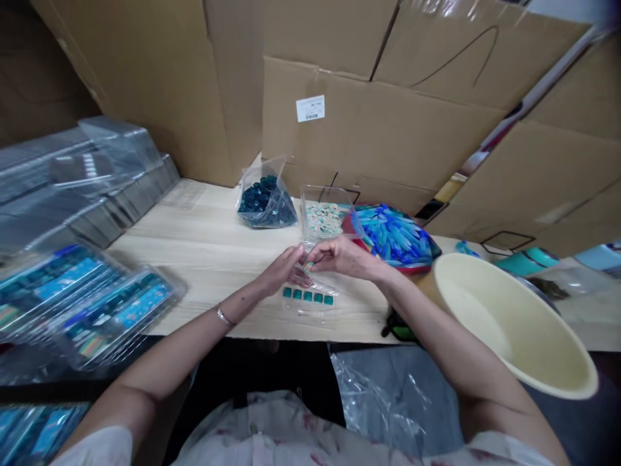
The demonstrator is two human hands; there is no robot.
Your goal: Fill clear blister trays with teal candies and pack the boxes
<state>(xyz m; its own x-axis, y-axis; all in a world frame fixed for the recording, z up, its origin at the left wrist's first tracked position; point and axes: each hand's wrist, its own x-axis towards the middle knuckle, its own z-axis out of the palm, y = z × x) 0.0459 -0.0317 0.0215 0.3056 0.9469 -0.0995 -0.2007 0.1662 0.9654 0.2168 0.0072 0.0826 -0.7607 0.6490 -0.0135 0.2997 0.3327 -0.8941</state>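
Pinch over counter (218,259)
Right hand (342,255) gripped small tile (307,266); left hand (284,270) curled beside it, grip unclear, above clear bag (310,312) of teal tiles (307,296).

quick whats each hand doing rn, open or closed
Left hand: curled at the top of a clear plastic bag, can't tell if it's gripping.
Right hand: closed, pinching a small tile.

Cardboard sheets (383,123) stand along the far edge of the pale wooden tabletop (218,259), one bearing a white label (310,108).
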